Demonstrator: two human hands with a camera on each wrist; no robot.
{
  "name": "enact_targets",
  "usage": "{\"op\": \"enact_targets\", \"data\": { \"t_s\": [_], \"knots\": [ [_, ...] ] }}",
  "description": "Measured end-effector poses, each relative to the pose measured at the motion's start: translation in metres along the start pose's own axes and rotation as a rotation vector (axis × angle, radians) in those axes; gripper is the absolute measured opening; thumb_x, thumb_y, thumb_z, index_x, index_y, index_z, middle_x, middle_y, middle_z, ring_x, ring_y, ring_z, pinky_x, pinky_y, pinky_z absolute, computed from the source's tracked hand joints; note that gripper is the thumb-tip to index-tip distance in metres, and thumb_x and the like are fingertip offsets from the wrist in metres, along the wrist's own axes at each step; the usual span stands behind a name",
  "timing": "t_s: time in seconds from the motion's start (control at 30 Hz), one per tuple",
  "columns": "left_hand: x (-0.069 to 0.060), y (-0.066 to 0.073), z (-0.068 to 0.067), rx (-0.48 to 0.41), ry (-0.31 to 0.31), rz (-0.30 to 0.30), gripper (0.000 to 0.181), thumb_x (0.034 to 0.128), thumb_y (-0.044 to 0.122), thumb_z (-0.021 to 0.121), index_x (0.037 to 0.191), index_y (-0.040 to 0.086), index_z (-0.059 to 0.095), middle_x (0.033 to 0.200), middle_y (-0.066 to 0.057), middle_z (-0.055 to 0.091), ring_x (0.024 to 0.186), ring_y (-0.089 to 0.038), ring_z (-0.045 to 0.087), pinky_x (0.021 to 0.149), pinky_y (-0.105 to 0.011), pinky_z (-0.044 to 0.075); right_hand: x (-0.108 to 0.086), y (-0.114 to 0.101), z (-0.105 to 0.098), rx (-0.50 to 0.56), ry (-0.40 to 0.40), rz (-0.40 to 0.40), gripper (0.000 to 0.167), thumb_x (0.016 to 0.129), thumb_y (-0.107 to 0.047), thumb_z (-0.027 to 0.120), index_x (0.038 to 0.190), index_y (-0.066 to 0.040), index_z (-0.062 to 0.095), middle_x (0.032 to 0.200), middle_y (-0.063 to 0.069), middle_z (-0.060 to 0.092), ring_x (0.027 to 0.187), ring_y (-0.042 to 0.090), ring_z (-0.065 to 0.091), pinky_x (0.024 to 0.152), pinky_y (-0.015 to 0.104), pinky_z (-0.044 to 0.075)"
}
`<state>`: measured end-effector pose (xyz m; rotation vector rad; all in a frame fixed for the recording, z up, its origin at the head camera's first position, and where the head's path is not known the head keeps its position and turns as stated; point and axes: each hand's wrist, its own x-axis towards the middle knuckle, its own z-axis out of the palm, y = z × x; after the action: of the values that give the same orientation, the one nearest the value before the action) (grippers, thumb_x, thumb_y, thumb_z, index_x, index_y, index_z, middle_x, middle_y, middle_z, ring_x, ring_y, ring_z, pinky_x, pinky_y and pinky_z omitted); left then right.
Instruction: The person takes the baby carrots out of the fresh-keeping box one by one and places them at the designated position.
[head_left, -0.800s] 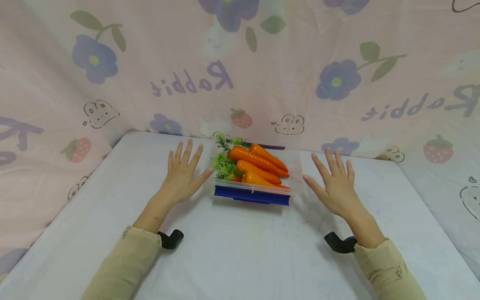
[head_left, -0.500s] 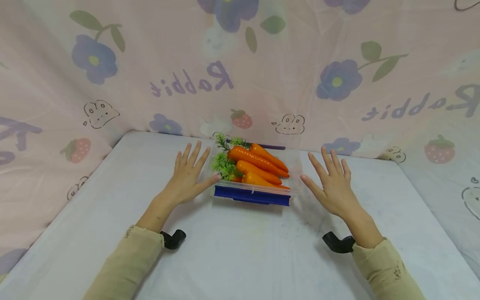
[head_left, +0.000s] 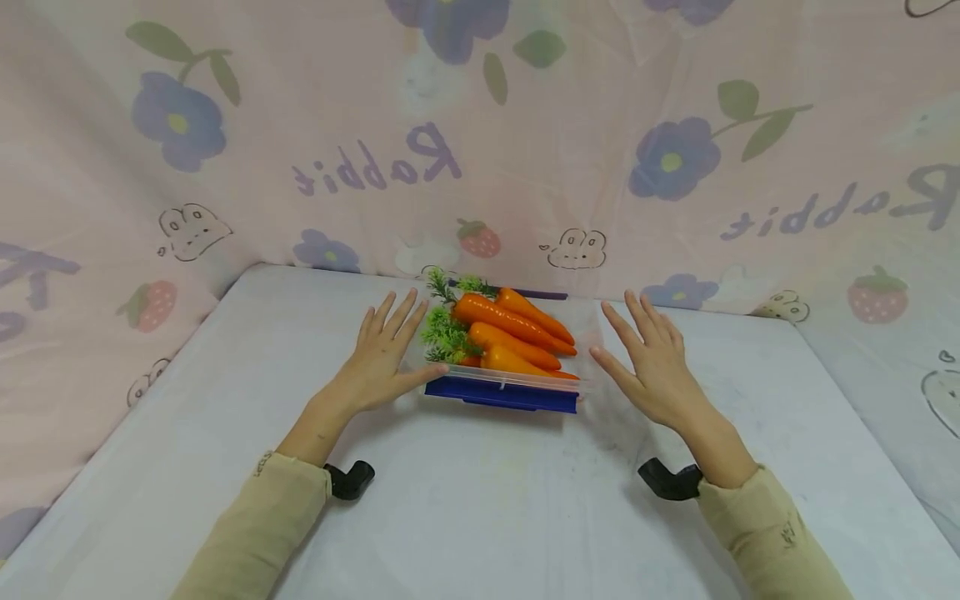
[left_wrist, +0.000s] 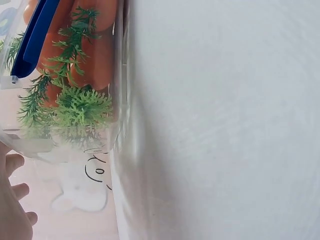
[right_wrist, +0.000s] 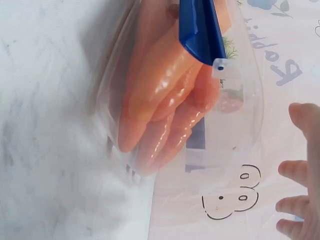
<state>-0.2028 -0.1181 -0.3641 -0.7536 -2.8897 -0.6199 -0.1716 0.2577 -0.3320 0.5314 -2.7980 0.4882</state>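
A clear plastic box with blue side clips [head_left: 501, 395] stands at the back middle, holding several orange carrots [head_left: 510, 321] with green leafy tops [head_left: 447, 335]. My left hand [head_left: 375, 362], fingers spread and straight, is at the box's left; its thumb tip overlaps the front left corner, and contact cannot be told. To the right of the box, my right hand [head_left: 656, 367] is spread with a gap between thumb and box. Through the box wall the leaves [left_wrist: 82, 107] show in the left wrist view, the carrot tips [right_wrist: 132, 132] in the right wrist view.
The box rests on a white-covered table [head_left: 465, 500]. Behind it hangs a pink cloth [head_left: 525, 183] printed with flowers, rabbits and strawberries. A black curved piece [head_left: 351, 481] sits at the left wrist, another [head_left: 670, 480] at the right wrist.
Both hands have moved inward toward the box, the left one to the right and the right one slightly to the left. The box and carrots have not moved on the table.
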Motion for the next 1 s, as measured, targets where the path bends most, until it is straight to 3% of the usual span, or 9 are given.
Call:
{"op": "enact_targets", "data": {
  "t_s": [0.63, 1.0],
  "knots": [
    [0.002, 0.000, 0.005, -0.082, 0.010, 0.020, 0.094, 0.0873, 0.061, 0.055, 0.156, 0.019, 0.007, 0.163, -0.001, 0.001, 0.149, -0.032, 0.002, 0.119, -0.052, 0.002, 0.028, -0.018, -0.001, 0.023, -0.127, -0.086, 0.067, 0.096, -0.043, 0.052, 0.153, -0.018, 0.027, 0.161, 0.014, 0.013, 0.147, 0.037, 0.008, 0.111, 0.067, 0.012],
    [0.001, 0.000, 0.004, -0.146, -0.016, -0.014, 0.094, 0.0872, 0.062, 0.055, 0.156, 0.022, 0.005, 0.162, 0.003, -0.002, 0.146, -0.034, 0.018, 0.116, -0.055, 0.020, 0.042, -0.034, 0.005, 0.091, -0.217, -0.116, 0.067, 0.095, -0.041, 0.056, 0.153, -0.020, 0.027, 0.161, 0.010, 0.013, 0.146, 0.037, 0.016, 0.112, 0.063, 0.021]
  ]
}}
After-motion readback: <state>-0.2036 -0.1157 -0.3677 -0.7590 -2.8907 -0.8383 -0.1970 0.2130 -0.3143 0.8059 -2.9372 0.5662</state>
